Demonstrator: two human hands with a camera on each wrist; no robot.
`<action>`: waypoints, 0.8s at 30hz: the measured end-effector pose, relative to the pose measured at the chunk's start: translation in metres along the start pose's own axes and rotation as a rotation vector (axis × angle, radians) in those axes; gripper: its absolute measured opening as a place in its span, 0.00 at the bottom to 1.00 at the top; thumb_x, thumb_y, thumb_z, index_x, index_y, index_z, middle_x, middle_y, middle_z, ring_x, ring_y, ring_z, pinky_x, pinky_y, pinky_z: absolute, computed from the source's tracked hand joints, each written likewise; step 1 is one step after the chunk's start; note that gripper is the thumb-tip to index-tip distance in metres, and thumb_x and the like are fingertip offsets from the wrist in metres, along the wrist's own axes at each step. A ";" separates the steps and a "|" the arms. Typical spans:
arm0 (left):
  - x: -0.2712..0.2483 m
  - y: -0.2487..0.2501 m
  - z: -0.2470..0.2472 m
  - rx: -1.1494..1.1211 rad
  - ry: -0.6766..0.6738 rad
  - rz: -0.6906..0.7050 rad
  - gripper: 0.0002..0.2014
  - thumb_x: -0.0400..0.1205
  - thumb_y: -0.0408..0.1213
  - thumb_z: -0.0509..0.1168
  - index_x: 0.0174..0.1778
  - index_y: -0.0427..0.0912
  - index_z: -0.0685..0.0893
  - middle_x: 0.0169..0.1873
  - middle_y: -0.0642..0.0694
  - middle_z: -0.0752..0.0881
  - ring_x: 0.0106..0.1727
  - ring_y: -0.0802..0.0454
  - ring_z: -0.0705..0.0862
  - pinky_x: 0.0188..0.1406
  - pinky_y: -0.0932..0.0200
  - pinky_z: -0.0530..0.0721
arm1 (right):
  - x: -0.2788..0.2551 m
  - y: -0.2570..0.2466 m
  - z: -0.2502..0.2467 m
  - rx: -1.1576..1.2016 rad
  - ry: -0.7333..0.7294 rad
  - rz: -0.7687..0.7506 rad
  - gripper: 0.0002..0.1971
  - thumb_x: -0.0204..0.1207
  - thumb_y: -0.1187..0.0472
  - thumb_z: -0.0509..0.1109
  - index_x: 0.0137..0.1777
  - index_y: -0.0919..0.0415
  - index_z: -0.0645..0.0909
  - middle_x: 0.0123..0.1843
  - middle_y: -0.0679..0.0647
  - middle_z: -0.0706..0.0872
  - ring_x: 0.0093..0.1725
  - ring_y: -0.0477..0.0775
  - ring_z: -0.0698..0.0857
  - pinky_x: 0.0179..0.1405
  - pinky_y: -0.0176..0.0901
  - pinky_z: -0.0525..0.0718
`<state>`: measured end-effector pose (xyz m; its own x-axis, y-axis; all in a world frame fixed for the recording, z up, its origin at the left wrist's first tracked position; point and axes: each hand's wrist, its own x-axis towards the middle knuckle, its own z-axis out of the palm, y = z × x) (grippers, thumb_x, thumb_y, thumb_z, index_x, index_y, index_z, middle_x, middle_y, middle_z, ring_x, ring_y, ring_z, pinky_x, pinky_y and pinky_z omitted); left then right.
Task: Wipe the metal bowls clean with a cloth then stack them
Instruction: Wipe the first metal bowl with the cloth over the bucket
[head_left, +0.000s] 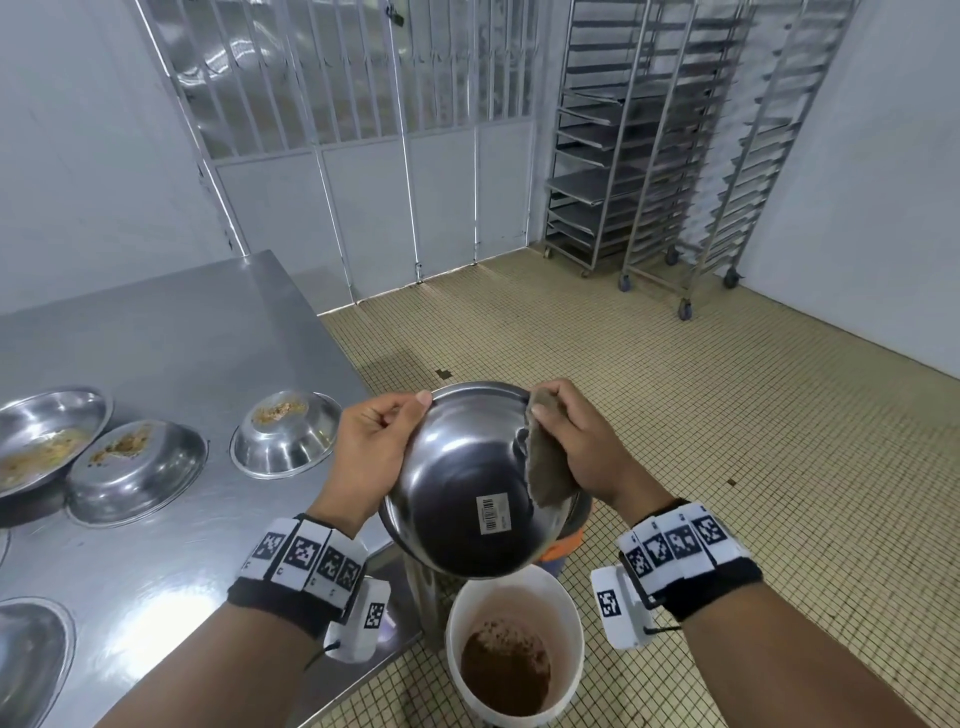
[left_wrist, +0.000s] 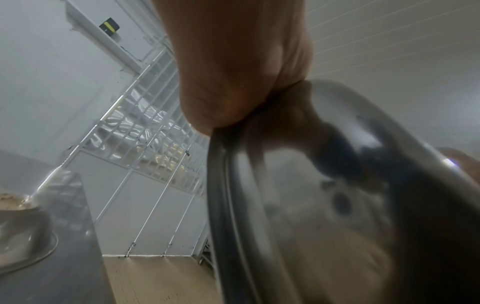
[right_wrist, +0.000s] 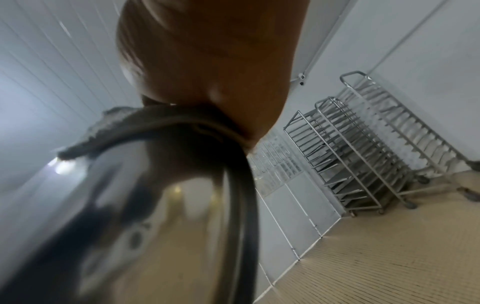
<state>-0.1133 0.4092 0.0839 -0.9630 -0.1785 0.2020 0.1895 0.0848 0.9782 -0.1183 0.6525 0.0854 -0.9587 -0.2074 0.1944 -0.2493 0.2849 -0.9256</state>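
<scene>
I hold a steel bowl (head_left: 467, 499) tilted over the floor, its underside with a barcode sticker facing me. My left hand (head_left: 400, 415) grips the bowl's upper left rim, thumb on the outside. My right hand (head_left: 550, 410) pinches a grey-brown cloth (head_left: 548, 467) folded over the right rim. In the left wrist view the left hand (left_wrist: 233, 82) clamps the bowl's edge (left_wrist: 337, 205). From the right wrist, the right hand (right_wrist: 207, 61) presses the cloth (right_wrist: 103, 131) onto the bowl's rim (right_wrist: 155, 205). The bowl's inside is hidden.
Three dirty bowls (head_left: 285, 434) (head_left: 137, 470) (head_left: 47, 436) with food residue sit on the steel table (head_left: 182, 338) at left; another bowl (head_left: 31, 660) is at its near edge. A white bucket (head_left: 550, 608) with brown waste stands below. Wheeled tray racks (head_left: 675, 156) line the far right wall.
</scene>
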 end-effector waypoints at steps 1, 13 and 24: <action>0.000 -0.001 -0.001 0.006 -0.005 -0.001 0.10 0.85 0.40 0.73 0.39 0.53 0.96 0.37 0.42 0.94 0.38 0.45 0.92 0.43 0.49 0.91 | 0.000 0.004 -0.001 -0.014 0.027 0.006 0.08 0.90 0.55 0.62 0.52 0.54 0.82 0.40 0.40 0.88 0.41 0.41 0.86 0.47 0.40 0.83; -0.013 0.005 0.003 0.083 -0.142 0.097 0.11 0.87 0.35 0.70 0.40 0.45 0.93 0.24 0.53 0.88 0.26 0.61 0.82 0.32 0.66 0.81 | 0.002 -0.007 0.005 -0.133 -0.009 -0.018 0.09 0.87 0.52 0.68 0.47 0.50 0.88 0.41 0.43 0.90 0.43 0.43 0.87 0.51 0.42 0.85; -0.011 0.006 -0.003 -0.034 0.031 0.027 0.12 0.86 0.36 0.71 0.38 0.47 0.94 0.32 0.46 0.93 0.33 0.53 0.89 0.36 0.59 0.89 | -0.004 0.000 -0.003 -0.011 0.059 0.030 0.11 0.89 0.53 0.64 0.45 0.48 0.85 0.37 0.42 0.87 0.39 0.42 0.85 0.47 0.39 0.82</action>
<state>-0.1012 0.4091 0.0874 -0.9510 -0.2070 0.2295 0.2225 0.0569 0.9733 -0.1149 0.6565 0.0857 -0.9720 -0.1435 0.1860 -0.2219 0.3006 -0.9276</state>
